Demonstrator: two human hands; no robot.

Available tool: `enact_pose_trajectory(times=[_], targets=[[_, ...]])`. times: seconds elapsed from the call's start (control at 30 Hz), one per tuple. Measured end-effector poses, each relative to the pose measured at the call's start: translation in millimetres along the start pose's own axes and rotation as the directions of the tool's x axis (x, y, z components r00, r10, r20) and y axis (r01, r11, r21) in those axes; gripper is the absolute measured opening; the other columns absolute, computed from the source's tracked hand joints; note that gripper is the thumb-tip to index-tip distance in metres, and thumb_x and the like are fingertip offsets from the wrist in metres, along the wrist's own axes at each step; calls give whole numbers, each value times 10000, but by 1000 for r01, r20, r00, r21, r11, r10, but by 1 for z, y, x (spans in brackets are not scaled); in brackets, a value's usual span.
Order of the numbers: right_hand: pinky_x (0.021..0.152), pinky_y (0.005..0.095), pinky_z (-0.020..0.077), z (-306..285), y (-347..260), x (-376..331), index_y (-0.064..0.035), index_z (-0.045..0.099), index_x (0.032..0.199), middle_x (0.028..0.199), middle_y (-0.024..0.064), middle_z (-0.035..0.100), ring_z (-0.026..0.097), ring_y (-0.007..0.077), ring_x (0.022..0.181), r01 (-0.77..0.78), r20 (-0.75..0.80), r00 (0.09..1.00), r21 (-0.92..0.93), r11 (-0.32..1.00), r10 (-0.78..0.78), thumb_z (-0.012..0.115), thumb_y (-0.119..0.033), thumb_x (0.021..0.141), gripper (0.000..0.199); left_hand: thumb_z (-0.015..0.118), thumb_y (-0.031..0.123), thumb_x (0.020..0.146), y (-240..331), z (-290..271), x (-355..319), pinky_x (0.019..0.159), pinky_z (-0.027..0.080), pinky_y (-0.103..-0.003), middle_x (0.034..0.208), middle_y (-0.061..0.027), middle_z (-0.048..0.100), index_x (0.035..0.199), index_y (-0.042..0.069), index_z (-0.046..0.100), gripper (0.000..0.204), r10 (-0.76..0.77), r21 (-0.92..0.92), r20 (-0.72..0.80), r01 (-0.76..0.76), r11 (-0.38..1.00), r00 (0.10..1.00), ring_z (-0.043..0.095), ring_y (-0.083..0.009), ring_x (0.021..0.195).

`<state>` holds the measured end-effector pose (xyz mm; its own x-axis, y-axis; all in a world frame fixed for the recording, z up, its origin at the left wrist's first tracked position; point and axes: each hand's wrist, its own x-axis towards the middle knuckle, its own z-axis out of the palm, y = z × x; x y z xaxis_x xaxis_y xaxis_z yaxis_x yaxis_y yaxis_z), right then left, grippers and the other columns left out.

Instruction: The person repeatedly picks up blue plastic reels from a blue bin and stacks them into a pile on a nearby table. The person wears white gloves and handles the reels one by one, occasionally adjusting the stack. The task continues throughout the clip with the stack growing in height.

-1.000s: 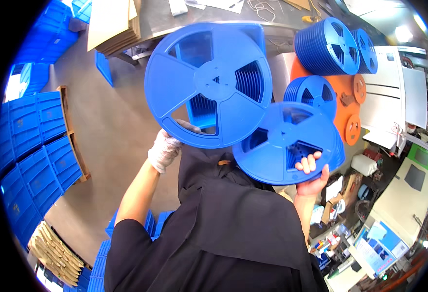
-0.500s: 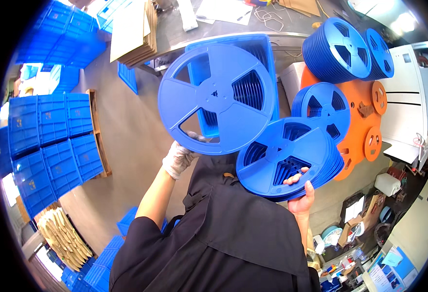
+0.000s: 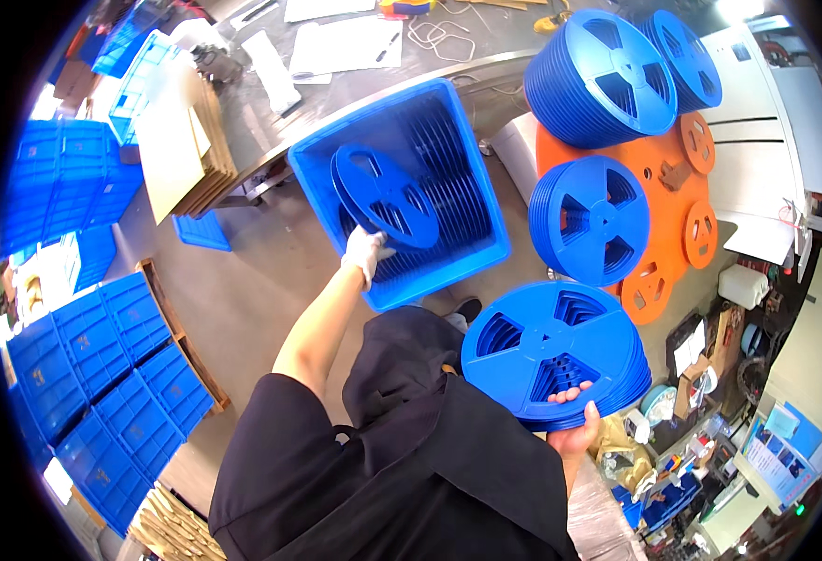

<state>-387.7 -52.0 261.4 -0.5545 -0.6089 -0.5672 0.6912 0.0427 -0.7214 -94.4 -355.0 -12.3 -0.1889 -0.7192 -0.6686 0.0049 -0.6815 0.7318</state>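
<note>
My left hand (image 3: 366, 254), in a whitish glove, grips the lower edge of a tilted blue reel (image 3: 394, 183) inside a blue crate (image 3: 314, 174). A second rim shows close behind that reel; I cannot tell whether it is a separate one. Rows of blue reels (image 3: 462, 201) stand on edge along the crate's right side. Against my front, my bare right hand (image 3: 576, 432) holds a thick stack of blue reels (image 3: 544, 348). Its thumb lies outside the rim and its fingers reach through an opening in the top reel.
An orange round-lobed stand (image 3: 668, 208) at right carries stacked blue reels (image 3: 607, 79). Beyond the crate is a grey workbench (image 3: 336, 93) with paper, cord and a cardboard stack (image 3: 187, 154). Blue crates (image 3: 93, 346) are piled on the left by a wooden pallet (image 3: 182, 332).
My left hand has carried the reel away from my front, down into the crate. The stack in my right hand stays near me, slightly lower in view. My view has turned.
</note>
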Motion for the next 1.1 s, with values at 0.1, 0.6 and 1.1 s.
enact_pose_trajectory(times=[0.1,0.6,1.1], targets=[[854,427,459,6,6,-9,-86,462,1191,905,80,580,559,225,856,25,-125,992,41,999,-20,537,-294,880,381,591,34,884,-31,1,81,882,549,-440,1180,-135,596,1180,61,569,298,216,117,58,-221,968,975,625,-296,1020],[772,378,454,20,15,-29,-93,477,1157,802,45,511,508,182,748,159,-99,984,118,980,-148,569,-308,879,363,682,194,839,14,73,92,1053,390,-396,1413,-248,446,1490,9,225,817,-243,599,26,179,781,970,478,-353,1270],[600,299,408,21,-40,0,-82,413,1031,636,-11,450,454,112,523,-28,506,817,512,858,-275,644,-265,889,327,725,251,594,120,111,-155,1051,381,-543,1255,-128,553,1159,138,594,591,380,0,924,-990,-140,-54,496,-354,1218]])
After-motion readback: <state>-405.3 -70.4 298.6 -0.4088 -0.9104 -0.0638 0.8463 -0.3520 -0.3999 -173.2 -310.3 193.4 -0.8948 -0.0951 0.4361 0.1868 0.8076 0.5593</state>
